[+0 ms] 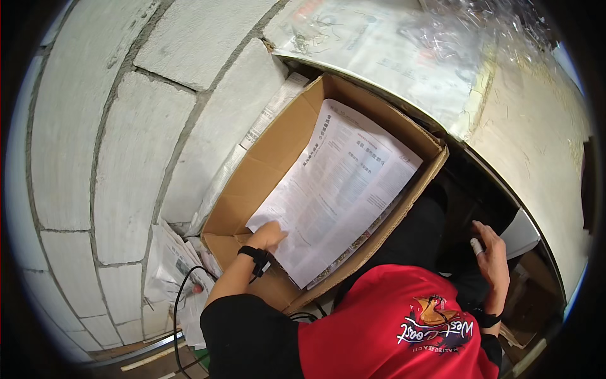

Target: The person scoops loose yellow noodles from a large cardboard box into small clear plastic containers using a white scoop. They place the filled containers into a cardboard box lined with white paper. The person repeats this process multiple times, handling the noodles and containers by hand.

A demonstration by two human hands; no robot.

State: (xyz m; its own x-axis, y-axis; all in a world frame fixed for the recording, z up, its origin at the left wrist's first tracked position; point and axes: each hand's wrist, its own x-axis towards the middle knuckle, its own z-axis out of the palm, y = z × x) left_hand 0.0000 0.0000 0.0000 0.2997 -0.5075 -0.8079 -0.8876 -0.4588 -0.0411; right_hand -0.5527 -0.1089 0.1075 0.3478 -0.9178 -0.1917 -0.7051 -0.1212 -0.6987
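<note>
A sheet of printed newspaper (338, 183) lies inside an open cardboard box (262, 167), covering most of what is beneath it. My left hand (268, 236), with a black band on its wrist, is closed at the sheet's near left edge, its fingers curled against the paper. Some coloured printed material shows under the sheet along its right edge. To the right of the box, my right hand (492, 259) hangs free with its fingers apart and nothing in them. One of its digits wears a white covering.
A table (517, 120) covered in sheeting stands beyond the box, with clear crumpled plastic (480, 28) on top. A white block wall (145, 126) rises on the left. Folded papers (170, 252) and a black cable (177, 316) are near my left arm. Another cardboard box (530, 297) sits under the table.
</note>
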